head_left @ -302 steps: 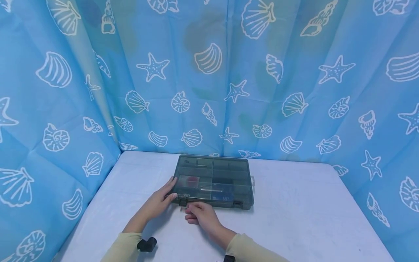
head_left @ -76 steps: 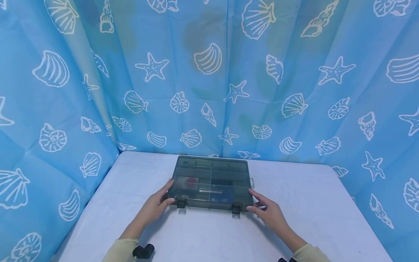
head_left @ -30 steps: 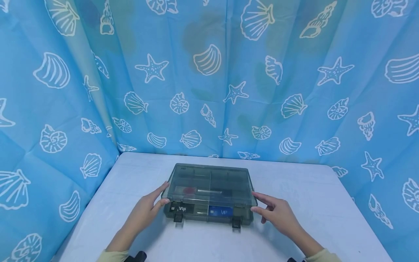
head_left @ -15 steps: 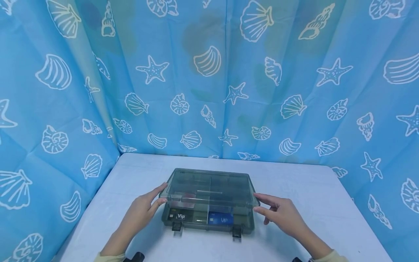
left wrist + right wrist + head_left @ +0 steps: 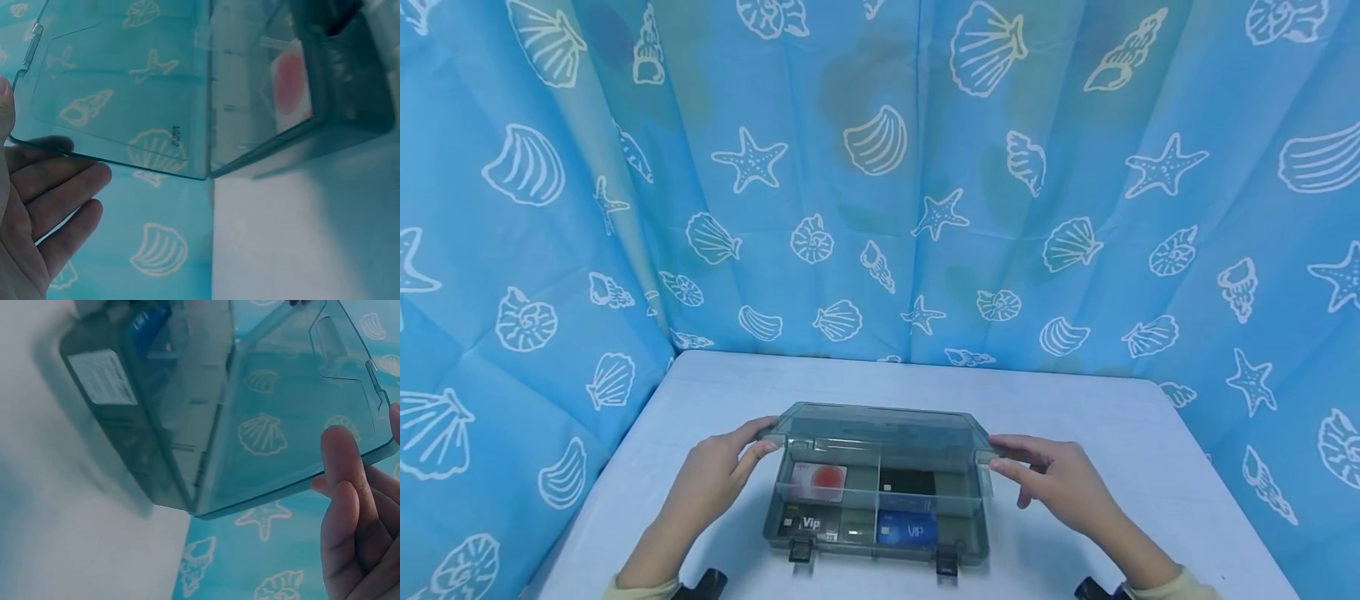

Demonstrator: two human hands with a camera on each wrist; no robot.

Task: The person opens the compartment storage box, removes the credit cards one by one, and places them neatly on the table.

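Observation:
A dark translucent plastic compartment box (image 5: 880, 553) stands on the table with its hinged lid (image 5: 887, 425) tilted up. My left hand (image 5: 703, 482) pinches the lid's left front corner between thumb and fingers. At the opposite corner, my right hand (image 5: 1063, 483) pinches the lid in the same way. Inside the compartments lie a card with a red circle (image 5: 827, 481), a black card (image 5: 908, 482), a black "Vip" card (image 5: 809, 522) and a blue "VIP" card (image 5: 907, 528). Two front latches (image 5: 801, 550) hang undone.
The white-covered table (image 5: 1075, 408) is bordered by a blue shell-print curtain (image 5: 865, 208) behind and at both sides. A white label (image 5: 103, 377) is stuck on the box's side. Black wrist devices (image 5: 703, 583) sit near both sleeves.
Over the last second the lid has swung up further, held by both hands, and the box has slid toward me. Earlier, the right hand was at the left latch, and both latches now hang down.

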